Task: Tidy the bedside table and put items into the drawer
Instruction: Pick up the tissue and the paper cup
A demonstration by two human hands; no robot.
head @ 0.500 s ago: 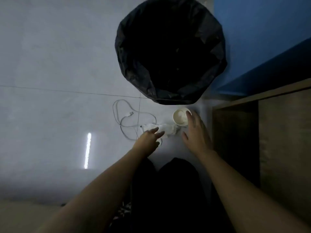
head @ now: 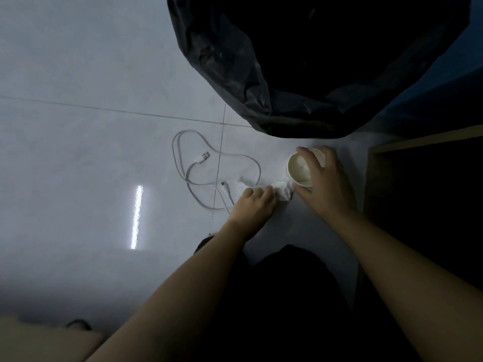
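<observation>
On the pale tiled floor lies a white paper cup [head: 298,168], its mouth facing me. My right hand [head: 324,184] wraps around it, thumb below and fingers over the top. Just left of the cup is a crumpled white tissue [head: 283,190]. My left hand [head: 254,202] is closed on the tissue's left end. A looped white USB cable [head: 183,163] lies on the floor to the left of both hands, one plug close to my left knuckles.
A bin lined with a black bag [head: 261,82] stands just beyond the cup. A wooden bedside unit [head: 392,147] with a dark opening is at the right, blue bedding [head: 465,84] above it. My dark-clothed knees fill the bottom centre.
The view has moved closer to the floor. My right hand went from hovering beside the cup to gripping it. My left hand closed on the tissue.
</observation>
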